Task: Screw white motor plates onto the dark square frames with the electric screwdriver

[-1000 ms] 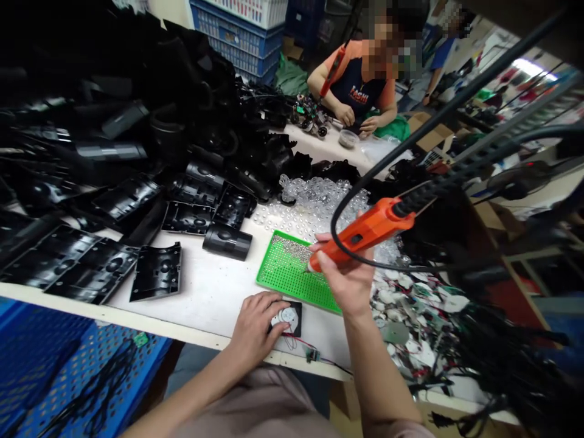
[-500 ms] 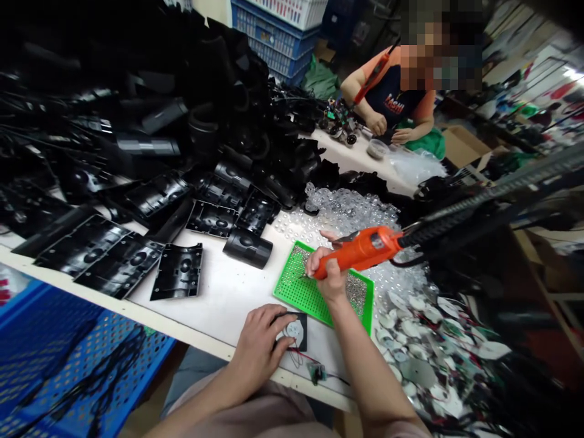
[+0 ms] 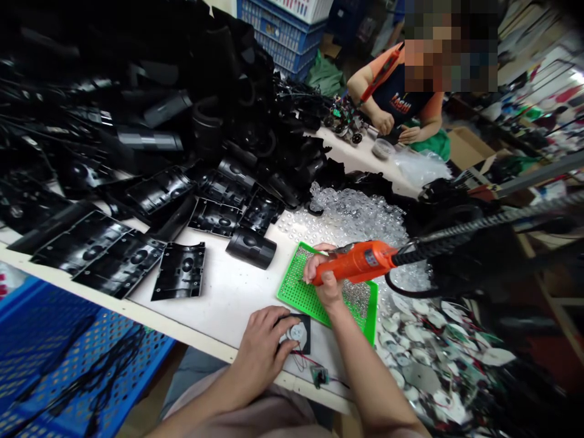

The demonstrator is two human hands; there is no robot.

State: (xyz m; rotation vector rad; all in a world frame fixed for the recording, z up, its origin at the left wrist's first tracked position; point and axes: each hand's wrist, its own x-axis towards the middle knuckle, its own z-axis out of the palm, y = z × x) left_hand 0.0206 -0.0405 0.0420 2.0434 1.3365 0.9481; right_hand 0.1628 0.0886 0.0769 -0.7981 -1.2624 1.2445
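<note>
Centre of the white bench [image 3: 214, 319], what's in hand?

Right hand [image 3: 323, 277], closed round one orange corded tool [image 3: 358, 263]: glossy moulded plastic, thin shaft pointing left, tip over the left part of a green perforated board [image 3: 296, 293]. Tiny silvery bits fill much of the board; too small to name.

And the other hand?

Left hand [image 3: 260, 344], curled over a black square [image 3: 308, 334] with a white disc [image 3: 296, 333] on it, just below the board. Fingers lie across it; can't tell whether they clamp it. Thin red and black wires [image 3: 301, 362] lead to one small circuit board [image 3: 320, 377] near the bench edge.

Around them?

Behind the board, a heap of clear plastic domes [image 3: 351, 222]. Lower right, a pile of white discs with wires [image 3: 420, 359]. Upper left, a mass of glossy black plastic shells [image 3: 114, 103]; loose on the bench, three flat ones in the front row and one black cylinder [image 3: 250, 248].

Against the frame a moment back?

Compared with a second ago, the orange corded tool lies flatter, its tip nearer the board's left edge. Left hand unchanged.

Anyone else?

Upper right, a co-worker [image 3: 401, 100] holds a second orange tool [image 3: 381, 74].
</note>
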